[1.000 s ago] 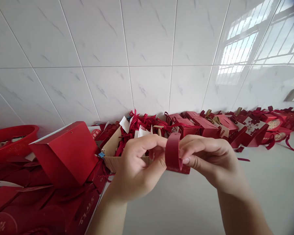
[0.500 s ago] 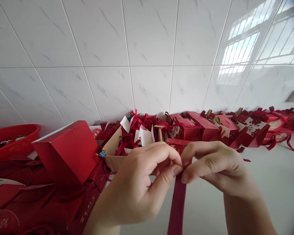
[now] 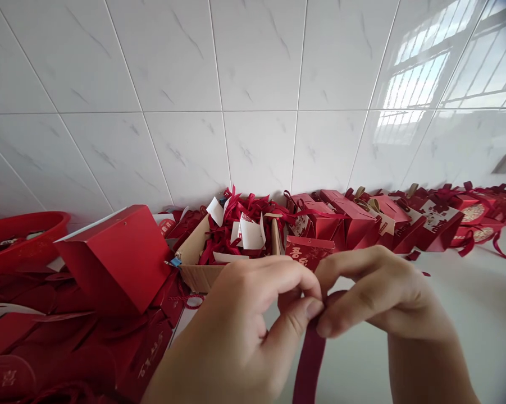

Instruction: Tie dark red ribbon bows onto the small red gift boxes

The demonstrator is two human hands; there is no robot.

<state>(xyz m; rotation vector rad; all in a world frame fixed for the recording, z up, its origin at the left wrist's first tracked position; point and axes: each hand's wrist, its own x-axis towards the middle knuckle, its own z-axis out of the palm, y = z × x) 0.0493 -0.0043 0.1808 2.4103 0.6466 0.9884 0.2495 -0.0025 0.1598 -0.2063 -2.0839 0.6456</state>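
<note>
A dark red ribbon (image 3: 310, 359) hangs down from between my fingertips toward the bottom of the view. My left hand (image 3: 256, 320) pinches it between thumb and forefinger. Right beside it, my right hand (image 3: 373, 294) pinches the ribbon too, its thumb and forefinger nearly touching the left ones. A short bend of ribbon shows between the two hands. Behind them stands a cardboard box (image 3: 200, 278) filled with red ribbons and white cards (image 3: 251, 231). Just beyond my fingers is a red printed packet (image 3: 305, 251).
A plain red box (image 3: 113, 261) rests tilted on a pile of red printed boxes (image 3: 67, 353) at left. Behind it sits a red plastic basin (image 3: 33, 230), with someone's fingers at its left edge. Red gift boxes (image 3: 354, 216) line the tiled wall along the white table (image 3: 459, 314).
Both hands have shifted slightly right and down, still pinching the ribbon. A bend of ribbon now shows between them. Another person's fingers have appeared in the basin at far left.
</note>
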